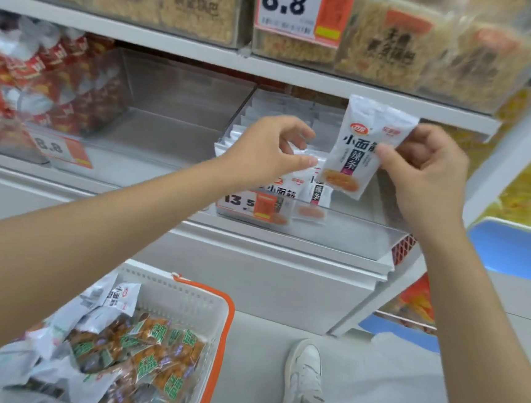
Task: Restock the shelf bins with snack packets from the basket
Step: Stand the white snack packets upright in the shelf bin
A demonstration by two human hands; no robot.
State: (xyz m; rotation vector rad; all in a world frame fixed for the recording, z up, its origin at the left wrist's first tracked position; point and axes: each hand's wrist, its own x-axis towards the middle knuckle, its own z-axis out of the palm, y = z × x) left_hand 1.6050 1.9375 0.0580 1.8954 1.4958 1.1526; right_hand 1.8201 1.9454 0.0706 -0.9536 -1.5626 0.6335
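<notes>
- Shop aisle, white shelf (301, 72) with rows of clear bins; work is at the middle tier.
- Basket (185, 290), white with an orange rim, sits on the floor at lower left. It holds green-and-orange packets plus a few white ones, so plenty of stock looks left to shelve.
- Clear bin (351, 231) behind the 13.5 price tag (251, 203) holds a filed row of white packets at the back, with open room on its right side.
- Neighbouring bin (174, 122) to the left shows no packets.
- Left hand (268, 153) reaches into the clear bin, thumb and fingers pinching the front packet (300, 153); detail is blurred.
- Right hand (427, 173) grasps a white packet (362, 145) by its right edge, upright, label facing out, above the bin.
- Advice: steady the row with the left hand, slide the new packet in label-forward alongside it, and keep the faces matched.
- Risk: slippery film, so the row may topple forward if let go too soon.
</notes>
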